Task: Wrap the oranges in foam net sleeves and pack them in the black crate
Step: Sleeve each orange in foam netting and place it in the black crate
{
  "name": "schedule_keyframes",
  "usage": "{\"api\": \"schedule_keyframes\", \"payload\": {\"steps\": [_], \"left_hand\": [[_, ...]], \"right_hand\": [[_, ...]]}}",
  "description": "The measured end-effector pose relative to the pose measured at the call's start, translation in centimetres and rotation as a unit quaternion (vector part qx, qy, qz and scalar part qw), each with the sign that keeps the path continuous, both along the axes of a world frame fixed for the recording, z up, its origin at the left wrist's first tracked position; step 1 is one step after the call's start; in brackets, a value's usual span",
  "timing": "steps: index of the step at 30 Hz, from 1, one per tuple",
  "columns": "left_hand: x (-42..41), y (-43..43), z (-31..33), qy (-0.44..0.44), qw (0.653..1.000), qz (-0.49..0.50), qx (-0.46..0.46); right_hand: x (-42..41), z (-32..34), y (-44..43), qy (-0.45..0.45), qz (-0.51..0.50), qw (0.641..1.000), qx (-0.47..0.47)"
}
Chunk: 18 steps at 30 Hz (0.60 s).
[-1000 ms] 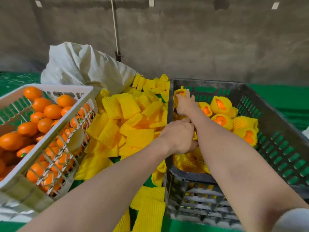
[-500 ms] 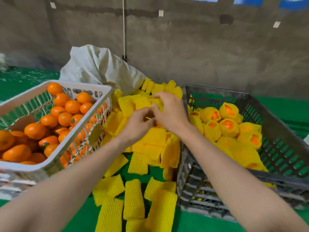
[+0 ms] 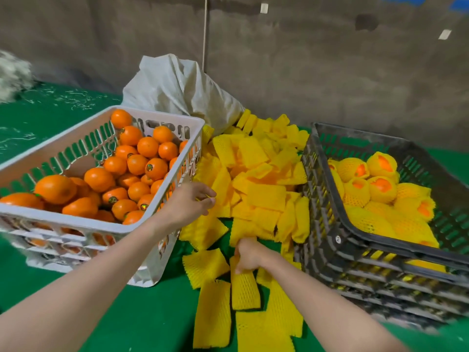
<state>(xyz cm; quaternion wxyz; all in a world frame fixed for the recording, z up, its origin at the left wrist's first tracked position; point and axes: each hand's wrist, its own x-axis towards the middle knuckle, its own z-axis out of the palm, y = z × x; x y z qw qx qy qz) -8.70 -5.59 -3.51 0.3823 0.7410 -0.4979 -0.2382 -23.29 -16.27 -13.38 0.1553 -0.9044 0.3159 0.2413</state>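
Both forearms come in from the bottom edge, cut off above the elbow. The right hand is nearest. Its grip is curled tight round the top end of one yellow foam sleeve, and the fingertips are hidden beneath the fist. More loose sleeves lie flat around it on the green cloth.

The left hand is further out, just beside the near right corner of the white crate. Its grip is loosely spread, and the fingertips touch the edge of the big heap of sleeves that fills the gap between the two crates.

The white crate is on the left and cut off by the frame edge. It holds the bare oranges. Several carry a small round sticker, but the print is too small to read.

The black crate is on the right, and its far side runs out of view. It holds wrapped oranges, with orange peel showing at the open ends of their sleeves. A small round white mark sits on its near corner and cannot be read.

Behind the heap slumps a white sack with a thin cord hanging above it. Beyond that is a grey wall. A pale, blurred clump at the left edge cannot be made out.
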Motion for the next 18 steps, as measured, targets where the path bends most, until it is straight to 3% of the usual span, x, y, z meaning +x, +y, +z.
{"api": "schedule_keyframes", "payload": {"steps": [4,8,10,13,16,18], "left_hand": [[0.4,0.4,-0.4,0.001,0.998,-0.045,0.04],[-0.1,0.9,-0.4,-0.028,0.987,-0.15,0.058],[-0.3,1.1,-0.3,-0.047,0.983,-0.174,0.033],[0.3,1.4,0.6,-0.139,0.983,-0.102,-0.056],[1.8,1.8,2.2,-0.142,0.982,-0.031,-0.117],[3.1,2.1,3.3,-0.151,0.977,-0.021,-0.149]], "right_hand": [[0.8,4.0,-0.4,-0.113,-0.042,0.992,0.033],[0.3,9.7,0.3,-0.275,-0.062,0.937,0.207],[0.1,12.0,0.8,-0.307,-0.032,0.928,0.209],[0.4,14.1,1.3,-0.36,-0.012,0.923,0.136],[1.8,15.0,2.0,-0.438,-0.047,0.883,0.161],[3.3,15.0,2.4,-0.454,-0.051,0.875,0.157]]}}
